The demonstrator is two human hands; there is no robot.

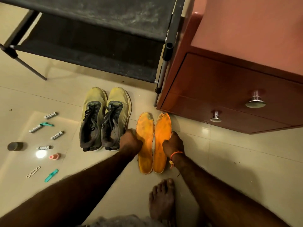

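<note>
Two orange insoles lie side by side on the tiled floor, the left insole (145, 128) and the right insole (161, 126). My left hand (130, 141) grips the left insole at its outer edge, fingers curled over it. On the other side, my right hand (173, 145), with an orange thread at the wrist, grips the outer edge of the right insole. A pair of worn yellow-green running shoes (105, 118) with dark laces stands just left of the insoles, toes pointing away from me.
A black shoe rack (101, 46) stands behind the shoes. A red-brown drawer cabinet (229, 89) with metal knobs is at the right. Several small tubes (50, 115), teal clips (51, 175), a dark round tin (15, 146) and a safety pin (33, 172) lie at the left. My bare foot (161, 200) is near.
</note>
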